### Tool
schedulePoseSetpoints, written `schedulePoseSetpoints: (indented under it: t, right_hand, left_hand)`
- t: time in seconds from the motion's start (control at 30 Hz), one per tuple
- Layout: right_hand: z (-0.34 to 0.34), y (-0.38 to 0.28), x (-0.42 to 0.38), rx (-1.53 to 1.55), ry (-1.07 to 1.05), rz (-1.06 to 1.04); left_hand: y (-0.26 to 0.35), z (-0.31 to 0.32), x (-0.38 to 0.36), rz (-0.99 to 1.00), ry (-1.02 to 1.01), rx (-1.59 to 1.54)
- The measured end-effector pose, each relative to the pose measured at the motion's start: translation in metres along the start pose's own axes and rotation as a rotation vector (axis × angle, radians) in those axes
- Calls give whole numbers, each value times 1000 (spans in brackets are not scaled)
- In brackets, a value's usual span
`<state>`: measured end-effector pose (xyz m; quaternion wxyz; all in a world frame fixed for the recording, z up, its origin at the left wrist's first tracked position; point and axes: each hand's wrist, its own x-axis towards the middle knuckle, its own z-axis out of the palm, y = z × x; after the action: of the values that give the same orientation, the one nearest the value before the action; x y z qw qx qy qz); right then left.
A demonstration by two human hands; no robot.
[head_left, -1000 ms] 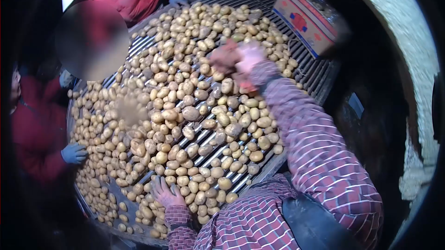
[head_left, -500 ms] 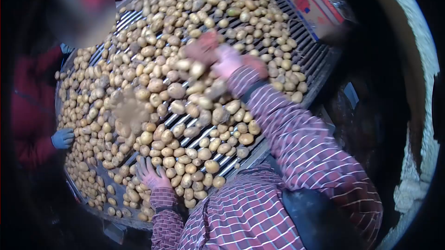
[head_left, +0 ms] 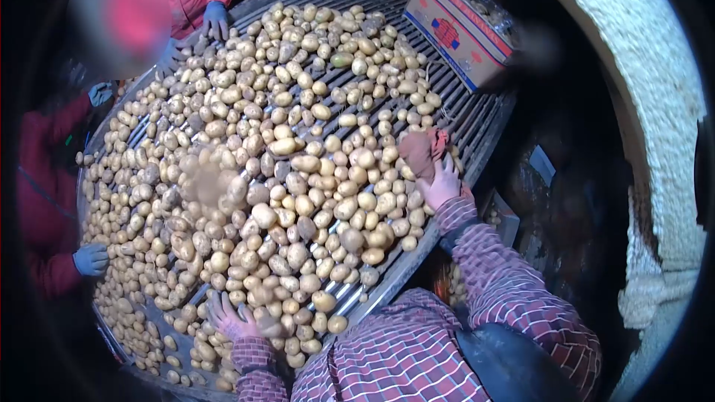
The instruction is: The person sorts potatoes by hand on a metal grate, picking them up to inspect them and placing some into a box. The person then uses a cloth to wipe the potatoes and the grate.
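Potatoes (head_left: 264, 215) cover the slatted table (head_left: 468, 110) mid-frame, the left hand (head_left: 234, 321) spread wide on them at lower centre, likely for broad contact — the right hand (head_left: 442, 184), right of centre, gripping reddish cloth (head_left: 422, 152), presumably for security.

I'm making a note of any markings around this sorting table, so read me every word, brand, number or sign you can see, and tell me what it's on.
Nothing can be read with certainty.
Cardboard box: pale lettering runs along its red stripe, too small and blurred to quote.
Red and blue emblem on the box: no legible words.
Potatoes: no writing visible.
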<state>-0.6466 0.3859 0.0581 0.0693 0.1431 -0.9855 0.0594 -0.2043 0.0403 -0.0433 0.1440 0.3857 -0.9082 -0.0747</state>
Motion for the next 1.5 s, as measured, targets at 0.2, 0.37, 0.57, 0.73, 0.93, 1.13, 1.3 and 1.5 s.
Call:
schedulePoseSetpoints:
  t: [0.2,0.37,0.57,0.73,0.93,1.13,1.3,1.5]
  right_hand:
    - [33,-56,136,96,106,-188]
    - [64,-147,299,-88,24,-274]
    - [82,-233,455,-52,-161,-382]
    - [101,-319,457,-49,-133,-530]
    - [128,-352,344,403,-242,-758]
    - [72,-198,196,197,-156,-948]
    - [-6,-88,126,-23,-22,-766]
    - [5,-39,79,-106,-157,-572]
  left_hand:
    - [20,-21,7,-58,-84,-9]
    - [23,-27,14,-92,-171,-17]
    - [37,-37,32,-167,-244,-47]
    - [36,-37,34,-126,-247,29]
    - [28,-26,15,-170,-204,10]
    - [34,-35,21,-180,-192,-59]
    - [29,-33,12,-191,-199,-68]
    - [31,-32,16,-145,-180,-21]
